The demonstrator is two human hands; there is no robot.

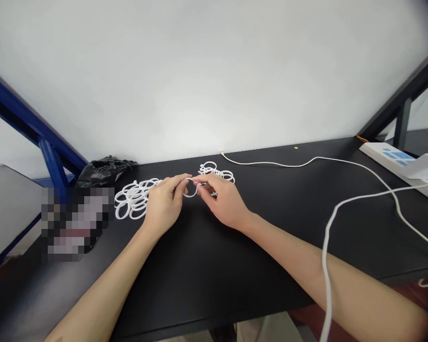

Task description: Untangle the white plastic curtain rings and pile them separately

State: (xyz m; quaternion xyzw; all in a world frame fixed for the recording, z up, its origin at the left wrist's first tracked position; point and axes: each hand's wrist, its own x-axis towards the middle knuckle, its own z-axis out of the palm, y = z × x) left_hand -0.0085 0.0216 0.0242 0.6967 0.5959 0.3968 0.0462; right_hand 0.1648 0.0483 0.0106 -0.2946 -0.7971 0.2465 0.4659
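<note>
Ring (190, 195) sits between the 2 hands (165, 202), both pinched closed on its rim.

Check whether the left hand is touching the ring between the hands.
Touching: the head view shows the left hand pinching the ring at its left side.

Ring piles (133, 193) on table (278, 204)

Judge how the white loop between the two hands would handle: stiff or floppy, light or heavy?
The loop is probably light, its band being thin. It seems likely springy rather than limp, since the pile of similar loops by the left hand shows rounded outlines.
</note>
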